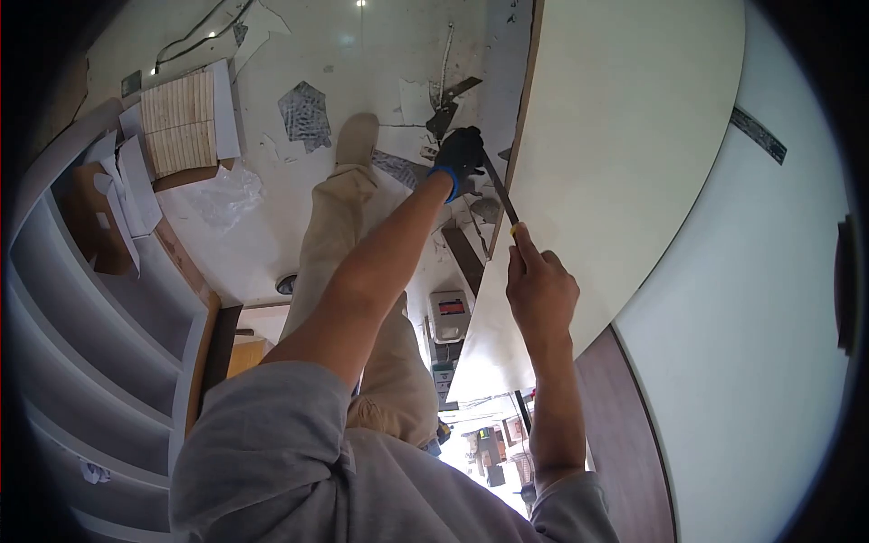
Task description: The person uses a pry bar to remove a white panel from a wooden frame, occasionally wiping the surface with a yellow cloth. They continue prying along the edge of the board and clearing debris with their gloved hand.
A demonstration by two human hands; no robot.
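Observation:
A long, dark flat file (501,188) slants along the edge of a big cream board (625,154). My right hand (543,285) is bare and closed around the file's handle, of which a bit of yellow (515,230) shows. At the file's far end is my left hand (460,154), in a black glove with a blue cuff. Its fingers are curled at the tip, partly hidden by the back of the glove. The file lies at the board's left edge; exact contact between them is hard to make out.
Dark scraps (306,116) and debris litter the pale floor. Stacked strips (178,122) in an open box, a cardboard box (98,213) and clear plastic (228,197) lie left, near grey shelving (118,299). A white device (449,317) is by my leg; a white panel (769,271) stands right.

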